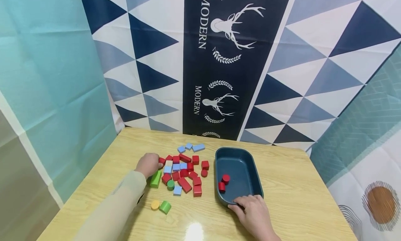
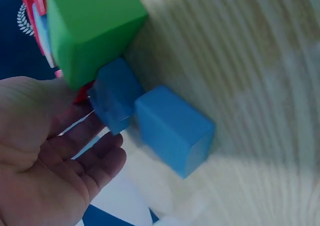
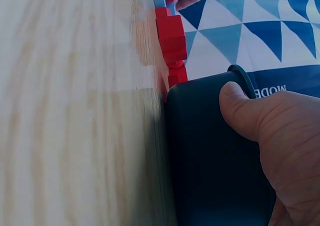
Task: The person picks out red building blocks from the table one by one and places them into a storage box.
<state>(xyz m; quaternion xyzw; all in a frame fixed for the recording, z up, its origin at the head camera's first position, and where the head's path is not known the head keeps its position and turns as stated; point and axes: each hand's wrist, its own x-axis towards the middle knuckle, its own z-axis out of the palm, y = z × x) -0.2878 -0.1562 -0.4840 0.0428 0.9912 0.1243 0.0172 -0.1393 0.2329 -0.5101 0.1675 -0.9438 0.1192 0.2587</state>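
Note:
At the left side of a block pile, my left hand (image 1: 148, 165) pinches a red block (image 1: 162, 160) between thumb and fingers. In the left wrist view a green block (image 2: 95, 31) hides most of that red block (image 2: 85, 92), and two blue blocks (image 2: 172, 131) lie by the fingertips. My right hand (image 1: 253, 210) grips the near rim of a dark blue plastic tray (image 1: 239, 154), its thumb pressed to the outer wall in the right wrist view. Inside the tray, toward its left wall, are two red cylinders (image 1: 226, 179).
Red and blue blocks, a long green block (image 1: 155, 179) and a green cylinder (image 1: 170, 185) crowd the wooden table (image 1: 291, 199) left of the tray. Nearer me lie a yellow disc (image 1: 155, 205) and a green rounded block (image 1: 165, 207). Patterned curtain (image 1: 150, 77) hangs behind.

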